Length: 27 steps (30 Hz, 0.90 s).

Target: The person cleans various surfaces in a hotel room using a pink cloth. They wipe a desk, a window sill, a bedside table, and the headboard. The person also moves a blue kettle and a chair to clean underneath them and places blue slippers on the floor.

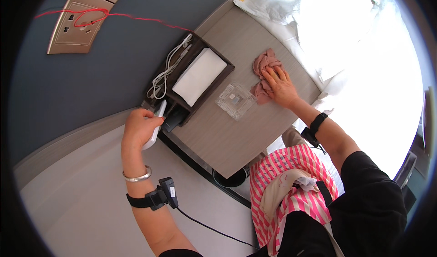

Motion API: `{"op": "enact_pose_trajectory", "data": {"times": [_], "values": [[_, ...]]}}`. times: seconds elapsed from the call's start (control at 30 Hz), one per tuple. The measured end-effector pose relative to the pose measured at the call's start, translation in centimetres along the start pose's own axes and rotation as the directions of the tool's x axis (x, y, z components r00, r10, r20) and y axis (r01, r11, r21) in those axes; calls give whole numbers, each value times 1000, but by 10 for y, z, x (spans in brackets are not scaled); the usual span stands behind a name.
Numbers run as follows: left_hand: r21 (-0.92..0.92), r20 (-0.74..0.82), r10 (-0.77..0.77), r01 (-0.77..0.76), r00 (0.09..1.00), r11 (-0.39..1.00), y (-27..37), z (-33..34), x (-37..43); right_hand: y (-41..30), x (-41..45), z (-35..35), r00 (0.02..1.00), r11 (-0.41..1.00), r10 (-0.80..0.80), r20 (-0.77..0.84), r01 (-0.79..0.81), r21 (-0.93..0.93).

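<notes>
My left hand (138,125) grips a white handheld device (155,130), whose exact kind I cannot tell, at the near end of a dark organizer box (211,86). In the box lie white paper sheets or napkins (199,76), a coiled white cable (164,74) and a black object (174,119). My right hand (281,88) rests with spread fingers on a crumpled pink cloth (266,64), pressed against the wood-grain tabletop (218,137). A clear glass ashtray (235,100) sits between the cloth and the box.
White bedding (355,52) borders the tabletop on the right. A wall socket panel (80,21) is at the upper left, with a red string (143,18) across it. A dark round bin (232,179) stands below the near table corner. A cable runs from my left forearm.
</notes>
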<state>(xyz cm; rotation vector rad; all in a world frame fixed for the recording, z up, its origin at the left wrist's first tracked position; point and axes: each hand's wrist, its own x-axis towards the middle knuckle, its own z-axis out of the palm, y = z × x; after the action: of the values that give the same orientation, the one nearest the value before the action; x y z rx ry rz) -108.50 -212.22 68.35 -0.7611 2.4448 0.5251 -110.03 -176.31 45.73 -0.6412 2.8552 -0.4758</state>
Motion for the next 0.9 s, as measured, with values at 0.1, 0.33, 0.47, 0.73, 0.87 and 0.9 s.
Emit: {"op": "enact_pose_trajectory", "data": {"times": [0.1, 0.33, 0.47, 0.73, 0.87, 0.9], "values": [[-68, 16, -33, 34, 999, 997, 5, 4, 4, 1, -1, 2, 1000, 1000, 12, -7, -12, 13], [66, -516, 231, -231, 825, 971, -30, 48, 33, 1, 0, 5, 1000, 1000, -5, -23, 6, 15], [-209, -532, 225, -384, 817, 900, 4, 119, -2, 12, -4, 8, 997, 1000, -13, -80, 12, -7], [186, -241, 401, -364, 884, 913, 54, 242, 7, 0, -98, 7, 985, 986, -156, -76, 160, 42], [90, -298, 424, -417, 855, 904, 41, 253, -1, 10, -85, -4, 989, 987, -151, 1, 150, 53], [35, -310, 431, -443, 847, 896, 33, 257, -13, 6, -64, -3, 990, 991, -116, -85, 121, 55]]}}
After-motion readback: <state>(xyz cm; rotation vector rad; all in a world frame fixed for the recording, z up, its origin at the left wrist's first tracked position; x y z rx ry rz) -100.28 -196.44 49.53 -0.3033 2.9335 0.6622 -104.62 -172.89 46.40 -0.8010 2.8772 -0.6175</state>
